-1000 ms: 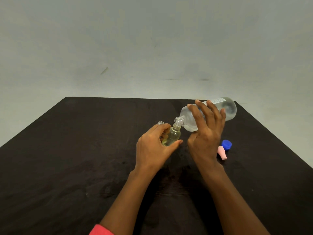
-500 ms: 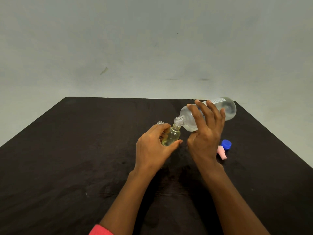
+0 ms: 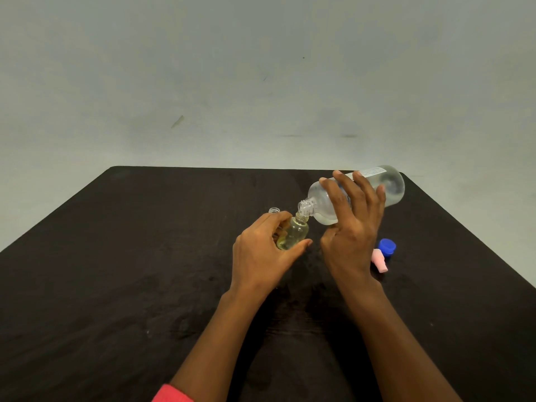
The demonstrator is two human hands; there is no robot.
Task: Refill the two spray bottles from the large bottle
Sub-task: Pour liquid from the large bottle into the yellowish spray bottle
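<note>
Your right hand [image 3: 351, 236] comes up from the near edge, fingers curled over the frosted, round-bodied large bottle [image 3: 388, 184] above the far right of the dark surface [image 3: 116, 256]. The bottle's long axis lies almost level, its neck pointing left and slightly down onto the spray bottle [image 3: 293, 235]. Your left hand [image 3: 261, 253] wraps fingers and thumb round that clear, rounded bottle of yellowish liquid, upright near the surface's middle.

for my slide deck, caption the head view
Right hand tips the large bottle into a small spray bottle held by the left hand
</note>
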